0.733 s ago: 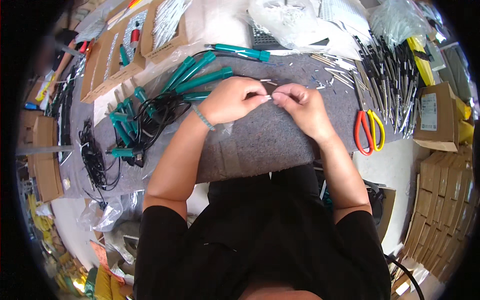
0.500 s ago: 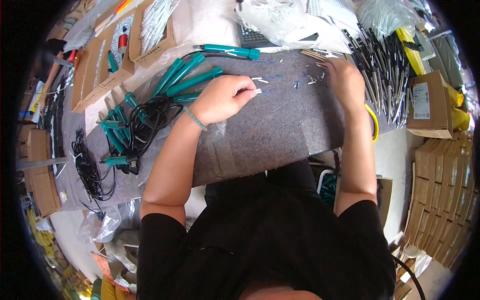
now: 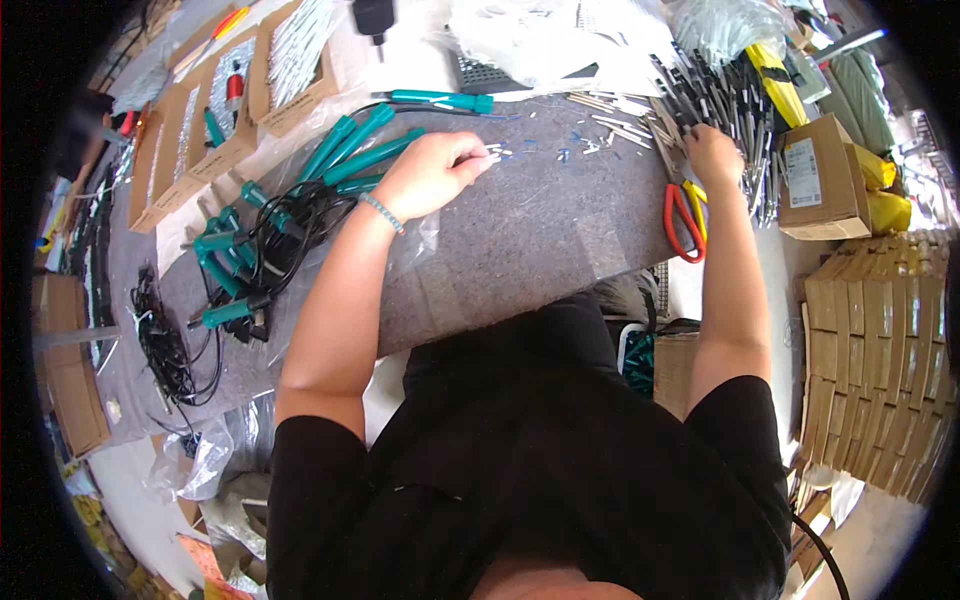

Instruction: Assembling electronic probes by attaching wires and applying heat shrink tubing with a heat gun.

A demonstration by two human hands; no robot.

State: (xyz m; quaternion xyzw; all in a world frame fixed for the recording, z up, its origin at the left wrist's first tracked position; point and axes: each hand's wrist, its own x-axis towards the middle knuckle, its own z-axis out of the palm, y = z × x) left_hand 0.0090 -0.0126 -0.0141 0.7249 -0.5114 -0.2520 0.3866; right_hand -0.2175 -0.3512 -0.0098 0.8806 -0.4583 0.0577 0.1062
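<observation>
My left hand (image 3: 425,176), with a beaded bracelet at the wrist, is closed in a pinch. Between its thumb and forefinger are thin wires with small white sleeves (image 3: 493,151). Green tool handles (image 3: 375,155) with black cords lie beside and under it. At the far right my right hand (image 3: 716,157) reaches onto a heap of thin metal rods (image 3: 758,112) with dark ends. Its fingers curl down among the rods, and what they grip is hidden. Pliers with red and yellow handles (image 3: 683,228) lie just left of the right wrist.
Wire scraps (image 3: 590,142) and pale sticks (image 3: 622,128) are scattered on the grey mat (image 3: 510,240). Cardboard boxes with small parts (image 3: 205,165) stand at the back left. A dark tool tip (image 3: 375,18) hangs at the back. A carton (image 3: 825,180) stands at the right.
My right hand has moved right, from the pale sticks to the heap of rods. The pliers now show fully beside its wrist. My left hand keeps its pinch; the whole view has shifted slightly.
</observation>
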